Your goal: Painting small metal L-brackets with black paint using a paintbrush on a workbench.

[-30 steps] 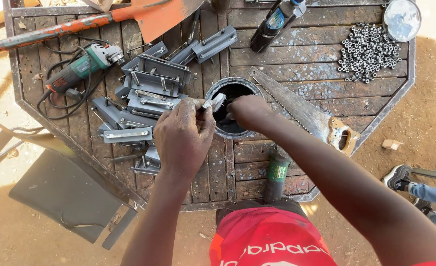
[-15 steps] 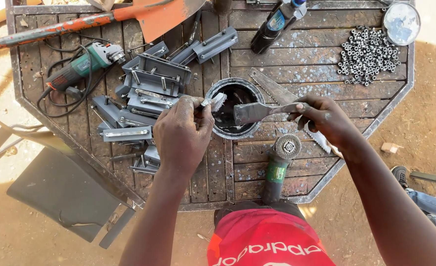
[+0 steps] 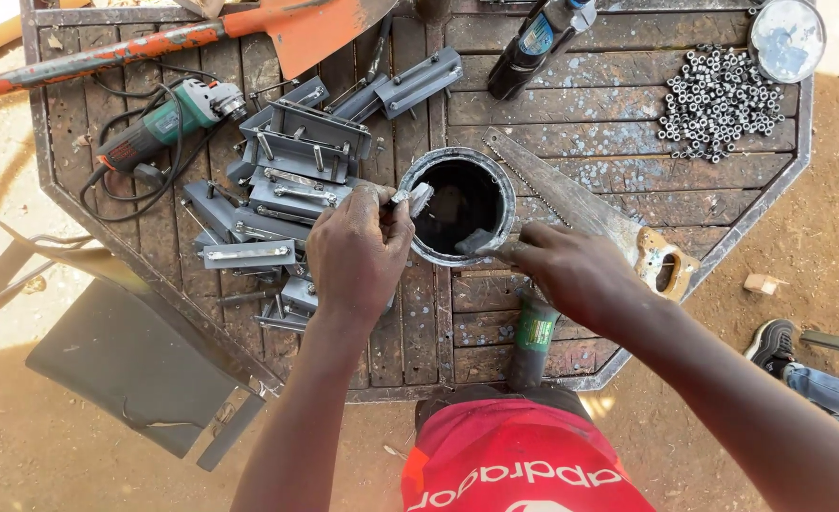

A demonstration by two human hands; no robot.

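My left hand pinches a small grey metal piece just over the left rim of a round black tin set in the middle of the slatted metal table. My right hand holds a grey-tipped tool, seemingly a brush, with its tip resting at the tin's lower right rim. A pile of grey painted brackets with bolts lies to the left of my left hand. The tin's inside is dark and its contents cannot be made out.
A handsaw lies right of the tin. Many loose nuts, a round lid, a dark bottle, an orange shovel, an angle grinder and a green-labelled can crowd the table. Someone's shoe is at right.
My right hand left the tin, swung out right with the grey-tipped tool, then came back to the tin's lower right rim. My left hand barely moved.
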